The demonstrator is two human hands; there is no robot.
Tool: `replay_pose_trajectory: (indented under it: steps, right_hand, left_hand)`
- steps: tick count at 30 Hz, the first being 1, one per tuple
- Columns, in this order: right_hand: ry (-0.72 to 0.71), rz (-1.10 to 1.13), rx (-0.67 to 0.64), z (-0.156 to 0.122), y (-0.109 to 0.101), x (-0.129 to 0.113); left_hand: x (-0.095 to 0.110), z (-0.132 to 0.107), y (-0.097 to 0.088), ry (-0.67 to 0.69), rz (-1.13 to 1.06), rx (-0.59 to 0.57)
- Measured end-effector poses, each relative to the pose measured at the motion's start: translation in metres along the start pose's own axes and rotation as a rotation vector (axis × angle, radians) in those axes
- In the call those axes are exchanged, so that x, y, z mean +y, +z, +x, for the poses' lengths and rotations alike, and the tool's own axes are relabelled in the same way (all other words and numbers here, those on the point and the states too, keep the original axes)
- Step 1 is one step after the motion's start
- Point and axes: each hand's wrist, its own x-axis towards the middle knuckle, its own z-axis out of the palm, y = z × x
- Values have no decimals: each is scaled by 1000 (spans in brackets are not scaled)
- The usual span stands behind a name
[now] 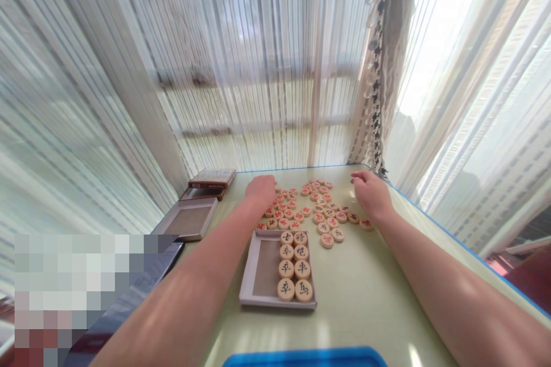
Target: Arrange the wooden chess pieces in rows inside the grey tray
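Note:
My left hand [260, 188] is over the far left of a spread of loose xiangqi pieces [289, 214]. It looks closed, its fingers curled down out of sight, so anything in them is hidden. On the right, my right hand [371, 190] is just beyond the outermost pieces. Its fingers are bent with the tips a little apart, and nothing shows between them. Nearer to me lies a shallow white box [244, 292]. Two columns of round wooden pieces [302, 269] with black characters fill its right side. The loose pieces bear red or black characters, most of them face up.
Another shallow box [191, 219] lies at the left edge of the table [361, 298], with brown-edged flat boxes [212, 178] behind it. A dark flat object [172, 258] is beside my left forearm. A blue edge [305, 357] shows close to me. Curtains [267, 69] hang behind.

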Motion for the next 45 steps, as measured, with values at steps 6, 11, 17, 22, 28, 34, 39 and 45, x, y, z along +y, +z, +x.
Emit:
replay_pose_trajectory:
  steps: [6,11,17,22,28,34,39,45]
  right_hand:
    - [-203,-13,9,-7,5,-5]
    - [-352,-239,-88,-5,17,-8]
    - [-412,-403,-432,-3,35,-11]
    - [-448,-378,-504,-6,35,-13]
    - [-443,-362,-417,-6,34,-16]
    - [-480,-387,-557,-6,39,-17]
    - [-480,-335,-486,-9,26,-17]
    - [-491,-327,-307,-14,8,-29]
  left_hand:
    - [-9,5,3,78,-102,38]
    - [-16,12,6,148,-161,51]
    - [-16,14,8,160,-151,64]
    - [-15,13,10,226,-126,46]
    - [-12,11,11,218,-106,-11]
    - [-8,10,12,215,-132,-51]
    - [-2,5,4,303,-167,-65]
    - [-3,3,-18,222,-98,-32]
